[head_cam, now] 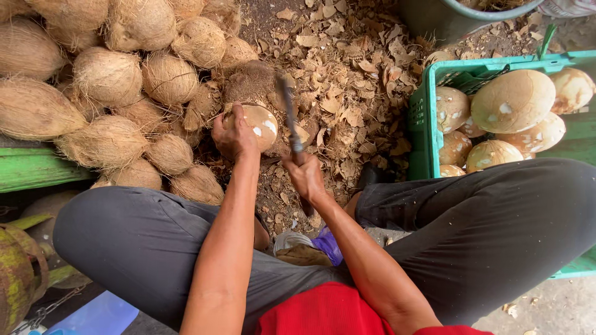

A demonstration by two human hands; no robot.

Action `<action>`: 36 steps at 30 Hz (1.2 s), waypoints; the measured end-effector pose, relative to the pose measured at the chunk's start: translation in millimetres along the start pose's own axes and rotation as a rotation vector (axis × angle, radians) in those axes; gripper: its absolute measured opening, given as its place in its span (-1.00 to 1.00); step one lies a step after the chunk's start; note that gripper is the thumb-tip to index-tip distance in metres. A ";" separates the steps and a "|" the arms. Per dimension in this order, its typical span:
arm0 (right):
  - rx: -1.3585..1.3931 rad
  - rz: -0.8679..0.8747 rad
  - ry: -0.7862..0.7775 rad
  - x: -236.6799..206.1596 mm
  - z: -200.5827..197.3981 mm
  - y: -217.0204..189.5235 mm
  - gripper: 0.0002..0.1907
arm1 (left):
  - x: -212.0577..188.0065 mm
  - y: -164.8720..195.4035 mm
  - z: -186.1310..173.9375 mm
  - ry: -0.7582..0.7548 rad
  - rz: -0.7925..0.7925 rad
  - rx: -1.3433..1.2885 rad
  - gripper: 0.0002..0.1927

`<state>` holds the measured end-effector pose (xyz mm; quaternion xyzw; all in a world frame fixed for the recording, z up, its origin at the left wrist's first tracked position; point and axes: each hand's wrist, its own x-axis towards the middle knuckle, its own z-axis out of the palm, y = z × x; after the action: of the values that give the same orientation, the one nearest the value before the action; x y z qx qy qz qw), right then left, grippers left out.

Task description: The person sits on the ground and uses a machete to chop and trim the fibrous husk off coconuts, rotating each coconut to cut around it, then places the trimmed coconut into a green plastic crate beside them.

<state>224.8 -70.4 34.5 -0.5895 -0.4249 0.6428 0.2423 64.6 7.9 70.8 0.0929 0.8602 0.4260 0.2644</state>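
My left hand (233,135) grips a coconut (259,125) that is partly stripped, pale shell showing on its near side and brown husk on its far side. It rests on the ground between my knees. My right hand (303,175) is closed around the handle of a dark machete (287,105), whose blade points away from me, just right of the coconut.
A heap of hairy brown coconuts (108,77) fills the left. A green plastic crate (426,127) on the right holds several peeled pale coconuts (513,100). Shell chips (347,74) litter the ground ahead. A grey tub (447,18) stands at the back.
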 end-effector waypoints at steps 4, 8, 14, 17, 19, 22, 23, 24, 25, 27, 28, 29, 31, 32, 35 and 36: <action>-0.161 0.183 -0.086 -3.0 -2.9 1.4 -0.67 | 7.7 4.7 -3.7 -0.051 -0.077 0.037 -0.48; -0.110 -0.046 0.046 -3.2 -10.1 -5.8 -0.62 | 6.0 2.2 -7.5 -0.078 -0.044 -0.059 -0.51; -0.028 0.049 -0.067 -1.8 11.4 8.5 -0.79 | 1.1 7.0 -9.9 -0.077 -0.127 -0.048 -0.54; -0.107 0.104 -0.089 -2.9 9.5 14.0 -0.77 | 5.2 6.8 -10.6 -0.102 -0.101 -0.080 -0.57; -0.073 0.148 -0.076 -3.2 2.2 12.1 -0.73 | 8.9 -0.4 -11.6 -0.082 -0.115 -0.068 -0.55; -0.132 0.219 -0.071 2.5 -10.3 2.7 -0.68 | 21.3 -10.6 -7.4 -0.034 -0.092 -0.033 -0.42; -0.172 0.276 -0.077 2.4 -12.3 1.0 -0.66 | 24.2 -15.1 -5.9 -0.032 -0.082 0.060 -0.37; -0.181 0.246 -0.063 2.2 -12.9 -0.2 -0.67 | 26.1 -19.4 -4.6 -0.035 -0.073 0.155 -0.32; -0.192 0.200 -0.036 3.5 -14.0 -1.6 -0.67 | 27.2 -22.0 -1.9 -0.101 -0.198 0.011 -0.33; -0.221 0.041 0.008 3.6 -14.7 -3.1 -0.64 | 26.9 -23.8 3.3 -0.233 -0.427 -0.288 -0.34; -0.240 -0.049 0.015 3.3 -15.5 -4.0 -0.62 | 26.0 -22.7 5.4 -0.170 -0.412 -0.264 -0.33; -0.257 -0.125 0.020 1.8 -16.5 -5.3 -0.60 | 24.4 -20.9 6.5 -0.104 -0.405 -0.229 -0.30; -0.168 0.002 -0.018 -0.7 -21.7 -10.9 -0.64 | 20.4 -16.0 7.0 -0.090 -0.249 -0.106 -0.30; -0.123 0.056 -0.033 -1.3 -25.6 -15.6 -0.65 | 20.0 -11.8 7.0 -0.145 -0.085 -0.028 -0.33; -0.055 -0.050 0.022 -3.2 -37.5 -33.0 -0.64 | 21.1 -0.3 9.1 -0.227 0.099 0.161 -0.44; -0.069 -0.069 0.040 -4.1 -39.6 -38.2 -0.66 | 22.0 1.9 9.2 -0.241 0.104 0.224 -0.46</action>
<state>256.5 -43.5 70.7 -0.5952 -0.4623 0.6070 0.2523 50.9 23.8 59.4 0.2164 0.8586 0.3262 0.3312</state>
